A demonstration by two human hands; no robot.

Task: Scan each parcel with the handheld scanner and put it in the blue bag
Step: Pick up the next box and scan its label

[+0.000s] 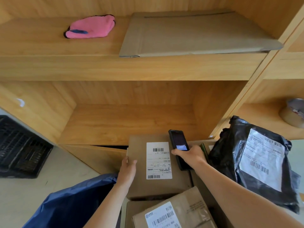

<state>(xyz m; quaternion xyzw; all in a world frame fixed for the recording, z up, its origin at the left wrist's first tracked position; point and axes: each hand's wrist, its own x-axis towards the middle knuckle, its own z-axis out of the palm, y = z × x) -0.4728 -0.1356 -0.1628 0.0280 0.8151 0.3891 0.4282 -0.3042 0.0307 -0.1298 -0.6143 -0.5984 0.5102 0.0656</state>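
Note:
A brown cardboard parcel [141,183] with a white barcode label lies on top of a pile in front of me. My left hand [128,168] grips its left edge. My right hand [189,156] holds a black handheld scanner [178,142], its lit screen facing up, over the parcel's right edge beside the label. The blue bag [74,203] sits open at the lower left, beneath my left forearm. A second brown parcel [194,209] with a label lies in front, and a black plastic mailer [230,155] with a white label rests at the right.
Wooden shelves stand ahead. The upper shelf holds a pink cloth [91,27] and a flat cardboard sheet [197,33]. A roll of tape [292,114] sits on the right shelf. A black plastic crate [21,148] stands on the floor at left.

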